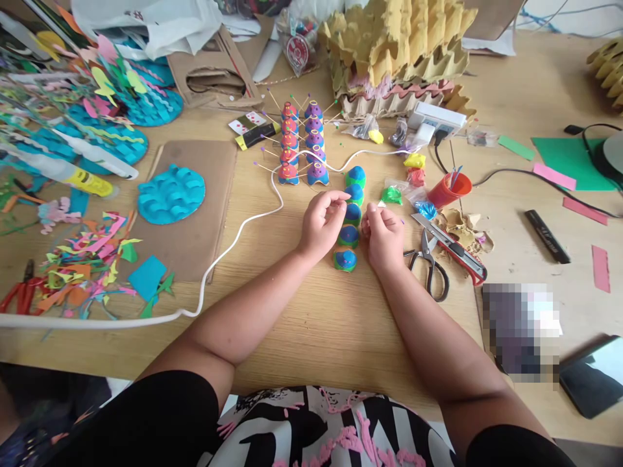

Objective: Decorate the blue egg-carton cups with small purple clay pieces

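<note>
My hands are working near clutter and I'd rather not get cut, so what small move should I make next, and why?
Perhaps use your right hand to retract the blade of the utility knife: it looks exposed, with its tip close to that hand, beside the row of blue-and-green pieces.

The row of small domes (345, 261) wore blue tops above green edges. One column of figures (289, 174) was red-orange over blue bases, the next column of figures (317, 174) purple over blue. A white cable (238, 235) crossed the pale tan, wood-grained bench (292, 337). The paper disc (170, 198) was bright blue, on brown cardboard (189, 250); the paper scraps (87, 263) mixed pink, orange, yellow and green. The cup (440, 193) was orange-red, the cutter (473, 263) red and black, the scissors' handles (444, 285) black, the stacked egg trays (403, 42) mostly mustard yellow. The shirt front (311, 431) carried a black-and-white pattern with pink marks.
</note>
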Available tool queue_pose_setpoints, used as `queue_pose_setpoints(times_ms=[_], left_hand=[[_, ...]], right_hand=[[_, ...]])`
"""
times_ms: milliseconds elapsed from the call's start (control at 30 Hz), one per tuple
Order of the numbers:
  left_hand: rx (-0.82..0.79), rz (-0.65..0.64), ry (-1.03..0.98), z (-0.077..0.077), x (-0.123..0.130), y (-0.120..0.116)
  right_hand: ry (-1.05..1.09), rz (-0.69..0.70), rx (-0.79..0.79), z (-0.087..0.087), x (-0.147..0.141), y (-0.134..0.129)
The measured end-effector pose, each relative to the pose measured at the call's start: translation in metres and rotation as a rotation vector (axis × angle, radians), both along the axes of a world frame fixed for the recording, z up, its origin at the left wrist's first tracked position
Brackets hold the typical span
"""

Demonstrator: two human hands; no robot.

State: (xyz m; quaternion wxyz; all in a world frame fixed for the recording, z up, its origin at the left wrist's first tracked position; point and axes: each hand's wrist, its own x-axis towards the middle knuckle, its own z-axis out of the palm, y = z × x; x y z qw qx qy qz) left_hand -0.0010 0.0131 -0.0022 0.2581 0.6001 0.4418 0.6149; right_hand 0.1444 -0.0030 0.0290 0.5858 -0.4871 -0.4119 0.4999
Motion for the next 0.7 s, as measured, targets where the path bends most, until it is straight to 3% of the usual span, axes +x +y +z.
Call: queue_pose_setpoints(times_ms=[400, 700], left_hand=[[0.001, -0.007, 0.056, 0.0006, 0.0004, -0.0031], [0.014, 0.0, 0.063, 0.0045, 0.0, -0.0045]], right_hand=[[0.059, 0.011, 0.09, -0.0014, -0.0001, 0.0047], [-0.032, 0.045, 0.002, 0.0007, 0.0022, 0.0027]])
